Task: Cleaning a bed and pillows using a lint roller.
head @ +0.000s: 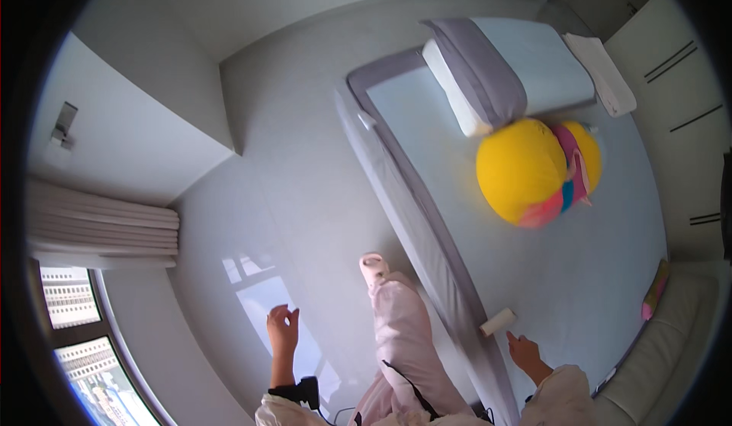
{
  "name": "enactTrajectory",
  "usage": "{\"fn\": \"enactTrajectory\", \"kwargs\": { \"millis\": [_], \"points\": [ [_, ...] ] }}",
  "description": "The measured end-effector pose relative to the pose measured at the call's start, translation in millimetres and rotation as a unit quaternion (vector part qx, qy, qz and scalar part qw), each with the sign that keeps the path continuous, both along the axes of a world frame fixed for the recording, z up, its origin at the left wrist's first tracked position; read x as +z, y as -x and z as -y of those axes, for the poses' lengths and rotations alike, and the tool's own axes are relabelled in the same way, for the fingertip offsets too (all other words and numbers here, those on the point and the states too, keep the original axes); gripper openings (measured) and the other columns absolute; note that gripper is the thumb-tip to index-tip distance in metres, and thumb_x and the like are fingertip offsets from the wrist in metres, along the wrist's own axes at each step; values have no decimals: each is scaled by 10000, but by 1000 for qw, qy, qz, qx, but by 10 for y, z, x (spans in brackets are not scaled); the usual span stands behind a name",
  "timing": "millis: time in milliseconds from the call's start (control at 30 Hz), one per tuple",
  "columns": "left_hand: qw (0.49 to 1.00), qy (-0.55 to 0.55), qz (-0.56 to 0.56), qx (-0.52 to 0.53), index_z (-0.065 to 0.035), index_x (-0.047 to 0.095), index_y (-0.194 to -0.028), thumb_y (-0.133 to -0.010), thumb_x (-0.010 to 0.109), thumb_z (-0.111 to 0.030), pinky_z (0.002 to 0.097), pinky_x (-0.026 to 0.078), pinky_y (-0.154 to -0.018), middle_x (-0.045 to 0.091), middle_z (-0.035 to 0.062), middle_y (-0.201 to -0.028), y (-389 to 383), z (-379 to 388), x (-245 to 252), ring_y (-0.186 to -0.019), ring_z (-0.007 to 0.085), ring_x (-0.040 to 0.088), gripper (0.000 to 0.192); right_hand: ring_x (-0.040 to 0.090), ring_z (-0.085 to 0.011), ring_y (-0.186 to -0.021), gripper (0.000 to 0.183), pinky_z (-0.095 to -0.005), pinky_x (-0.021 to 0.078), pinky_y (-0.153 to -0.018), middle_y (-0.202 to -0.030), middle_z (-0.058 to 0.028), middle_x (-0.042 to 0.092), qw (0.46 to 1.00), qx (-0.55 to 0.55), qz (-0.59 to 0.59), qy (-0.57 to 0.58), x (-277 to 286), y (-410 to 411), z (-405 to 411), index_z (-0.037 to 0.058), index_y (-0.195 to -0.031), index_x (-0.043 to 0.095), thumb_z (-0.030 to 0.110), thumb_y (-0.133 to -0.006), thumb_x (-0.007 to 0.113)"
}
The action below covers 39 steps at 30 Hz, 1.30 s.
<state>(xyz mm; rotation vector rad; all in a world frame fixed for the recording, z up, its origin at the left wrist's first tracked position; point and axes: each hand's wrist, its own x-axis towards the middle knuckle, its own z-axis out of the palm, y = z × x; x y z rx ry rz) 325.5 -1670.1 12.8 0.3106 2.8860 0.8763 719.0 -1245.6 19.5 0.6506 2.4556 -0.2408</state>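
My left hand is held over the floor with its fingers curled loosely and nothing visible in it. A dark strap with a small black device is on that wrist. My right hand is low over the bed, index finger extended towards a pale cylindrical roller, apparently a lint roller. The roller lies at the bed's near edge, just beyond the fingertip. No handle shows between hand and roller, so I cannot tell whether the hand grips one.
A big yellow plush toy with pink and teal parts sits mid-bed. Beyond it are stacked bedding and a folded white cloth. The padded headboard is at right. My slippered foot stands beside the bed's skirt.
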Motion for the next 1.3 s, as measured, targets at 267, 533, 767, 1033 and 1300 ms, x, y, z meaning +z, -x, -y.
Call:
{"fn": "enactTrajectory", "kwargs": {
  "millis": [267, 533, 767, 1033, 1300],
  "points": [
    [995, 48, 73, 46, -13, 483, -590, -713, 638, -100, 387, 433, -742, 592, 177, -869, 1693, 254, 231, -854, 321, 546, 217, 544, -312, -552, 359, -431, 448, -507, -672, -126, 534, 976, 18, -217, -14, -412, 4135, -178, 149, -1144, 484, 168, -786, 517],
    [997, 39, 68, -9, -26, 564, -711, -714, 626, -111, 421, 381, -817, 578, 175, -942, 3981, -294, 703, -932, 321, 520, 105, 577, -324, -655, 344, -430, 464, -570, -769, -146, 570, 976, -77, -201, -25, -670, 7444, -518, 133, -1159, 473, 171, -817, 462],
    [986, 60, 70, -142, -93, 572, -745, -709, 643, -155, 465, 354, -843, 548, 130, -1006, 5902, -498, 597, -1005, 300, 493, 101, 580, -322, -668, 380, -428, 474, -573, -788, -136, 570, 986, -96, -139, -12, -577, 7511, -400, 155, -1211, 403, 190, -834, 430],
    [949, 62, 20, -309, -87, 555, -805, -719, 631, -154, 500, 360, -816, 533, 143, -1010, 7942, -1793, 953, -1007, 315, 481, 133, 598, -267, -611, 413, -389, 483, -492, -740, -109, 561, 982, -186, -17, -31, -188, 7220, -100, 123, -1218, 397, 132, -807, 438],
    [880, 56, -57, -467, -65, 556, -835, -705, 649, -142, 419, 398, -814, 518, 193, -1015, 9362, -3959, 1188, -984, 349, 484, 177, 614, -299, -724, 365, -413, 498, -556, -820, -133, 586, 952, -301, -33, 47, -564, 9262, -1334, 133, -1171, 446, 131, -806, 442]
  ]
}}
